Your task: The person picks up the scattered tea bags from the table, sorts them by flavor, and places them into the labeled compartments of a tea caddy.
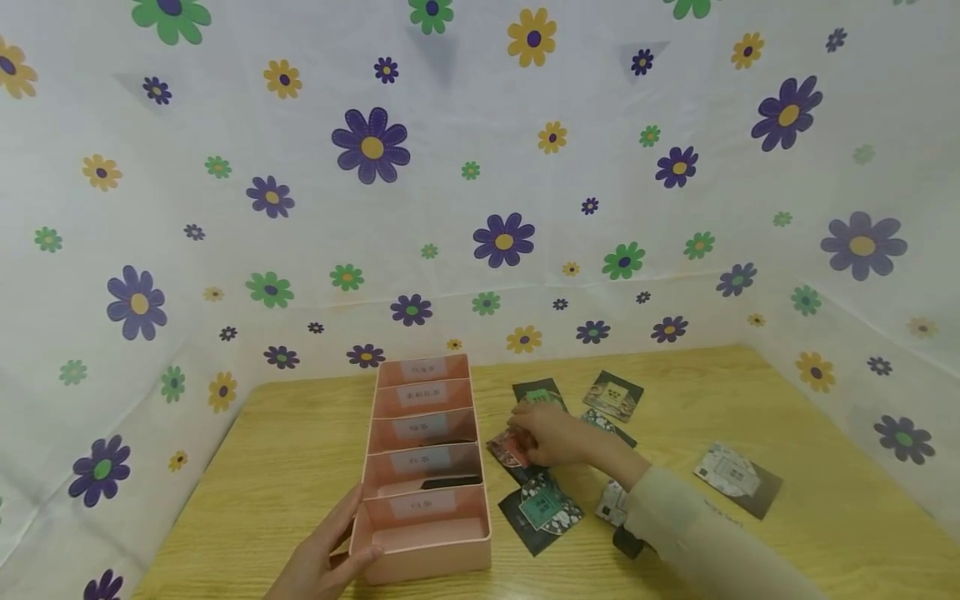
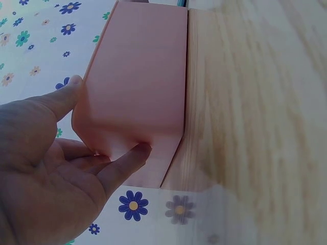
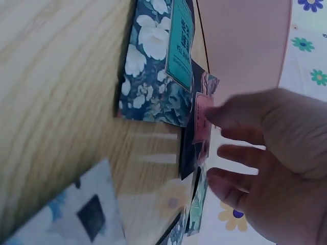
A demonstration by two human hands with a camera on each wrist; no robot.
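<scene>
A long pink box split into several labelled compartments stands on the table. My left hand holds its near left corner, thumb and fingers on different sides; the left wrist view shows the pink wall up close. Dark edges of packets show in the second and third compartments from the near end. My right hand hovers over a flat tea packet with a red label, fingers loosely bent. In the right wrist view the thumb is at the red label, with nothing visibly gripped.
Right of the box lie packets with a teal label, a green label and a yellow label. A packet with a pale label lies farther right; another is partly under the right sleeve. Flower-printed cloth surrounds the wooden table.
</scene>
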